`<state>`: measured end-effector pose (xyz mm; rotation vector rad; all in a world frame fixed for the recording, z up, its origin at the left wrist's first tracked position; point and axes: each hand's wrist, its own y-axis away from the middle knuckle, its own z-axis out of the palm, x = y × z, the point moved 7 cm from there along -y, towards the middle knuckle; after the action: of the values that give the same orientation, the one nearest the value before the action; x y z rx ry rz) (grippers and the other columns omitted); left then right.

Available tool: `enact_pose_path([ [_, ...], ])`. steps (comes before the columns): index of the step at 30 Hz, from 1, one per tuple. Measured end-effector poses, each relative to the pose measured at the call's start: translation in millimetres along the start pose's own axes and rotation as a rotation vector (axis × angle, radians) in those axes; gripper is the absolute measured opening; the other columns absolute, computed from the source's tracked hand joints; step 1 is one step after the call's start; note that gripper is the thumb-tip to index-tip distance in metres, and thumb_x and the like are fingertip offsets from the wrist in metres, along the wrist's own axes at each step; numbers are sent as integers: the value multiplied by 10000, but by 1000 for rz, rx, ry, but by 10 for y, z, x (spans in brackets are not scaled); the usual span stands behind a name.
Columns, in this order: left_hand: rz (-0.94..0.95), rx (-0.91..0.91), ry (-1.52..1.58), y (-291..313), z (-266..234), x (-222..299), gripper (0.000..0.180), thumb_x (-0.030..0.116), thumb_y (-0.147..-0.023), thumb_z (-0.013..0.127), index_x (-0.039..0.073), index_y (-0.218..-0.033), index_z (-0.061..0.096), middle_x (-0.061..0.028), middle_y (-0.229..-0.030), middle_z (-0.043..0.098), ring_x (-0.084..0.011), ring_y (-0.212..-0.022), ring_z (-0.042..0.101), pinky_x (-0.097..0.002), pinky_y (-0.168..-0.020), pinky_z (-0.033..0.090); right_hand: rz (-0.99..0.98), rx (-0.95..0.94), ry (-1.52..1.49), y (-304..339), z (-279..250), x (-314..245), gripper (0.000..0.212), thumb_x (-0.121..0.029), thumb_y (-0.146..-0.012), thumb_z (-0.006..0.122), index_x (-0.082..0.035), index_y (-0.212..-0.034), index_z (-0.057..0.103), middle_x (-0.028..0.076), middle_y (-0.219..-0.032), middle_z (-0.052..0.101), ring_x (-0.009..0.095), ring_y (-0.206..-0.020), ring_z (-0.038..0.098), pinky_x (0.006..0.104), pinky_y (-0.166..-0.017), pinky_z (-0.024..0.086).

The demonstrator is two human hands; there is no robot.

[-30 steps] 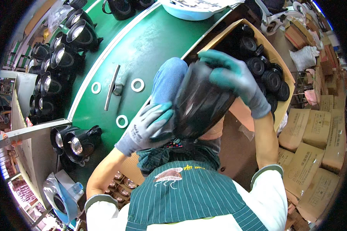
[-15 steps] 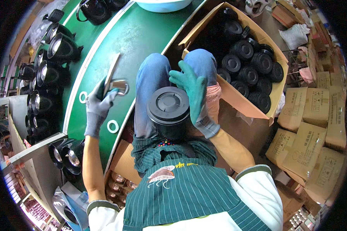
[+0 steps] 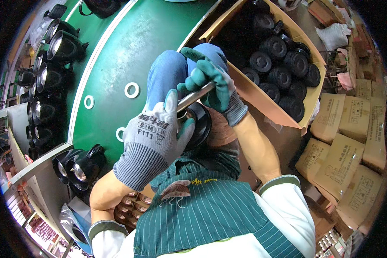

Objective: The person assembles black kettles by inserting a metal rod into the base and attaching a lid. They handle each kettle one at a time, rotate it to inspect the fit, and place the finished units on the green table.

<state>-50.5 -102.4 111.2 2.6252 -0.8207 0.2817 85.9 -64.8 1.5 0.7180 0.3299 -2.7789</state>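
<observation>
My left hand (image 3: 154, 133), in a grey knit glove, is closed around one end of a metal bar-shaped tool (image 3: 190, 101). At the bar's other end, my right hand (image 3: 210, 84) has its green-palmed glove curled around it, with the index finger stretched out. Below the tool, a round black lidded container (image 3: 203, 124) sits between my thighs. My left glove and the bar hide much of its top, so I cannot tell how the tool meets it.
Several white rings (image 3: 132, 90) lie on the green worktop (image 3: 120, 64) at left. Black pots (image 3: 47, 112) line its far left side. An open carton (image 3: 264, 109) of black round lids (image 3: 260, 62) stands at right, near stacked brown boxes (image 3: 339, 163).
My left hand has brought the metal tool from over the worktop to the container. My right hand has closed on the bar's end. A white ring shows where the tool was.
</observation>
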Motion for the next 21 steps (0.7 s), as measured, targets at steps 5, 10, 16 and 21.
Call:
enact_pose_path([
  [5,118,99,440,-99,140,-403,435,405,-1035,532,17,-950,709,-192,-737,642,-373,-715,682,-447,-662,533,8,61,332,411,268,-34,460,-342,-1110,441,58,-1252,617,42,-825,638,161,-712,611,279,-714,502],
  [10,263,40,506,-223,150,-500,388,276,-1078,478,3,-1018,748,-187,-785,684,-316,-733,690,-380,-747,540,-79,-142,529,599,542,-71,535,-446,-1009,501,24,-893,730,118,-835,659,211,-773,614,330,-737,502],
  [16,857,384,480,-520,271,-627,383,110,-1018,579,17,-1389,558,-149,-1112,669,-294,-937,681,-397,-832,551,-197,-708,1163,587,1228,-59,298,-431,-688,741,-142,-756,711,2,-693,583,239,-794,621,531,-981,458],
  [21,855,311,496,-983,386,-283,372,164,-1005,588,41,-1356,601,-187,-1110,652,-342,-954,646,-404,-886,521,53,-989,1385,583,1530,317,337,-468,-730,738,-150,-713,629,-17,-654,511,187,-705,576,450,-832,512],
])
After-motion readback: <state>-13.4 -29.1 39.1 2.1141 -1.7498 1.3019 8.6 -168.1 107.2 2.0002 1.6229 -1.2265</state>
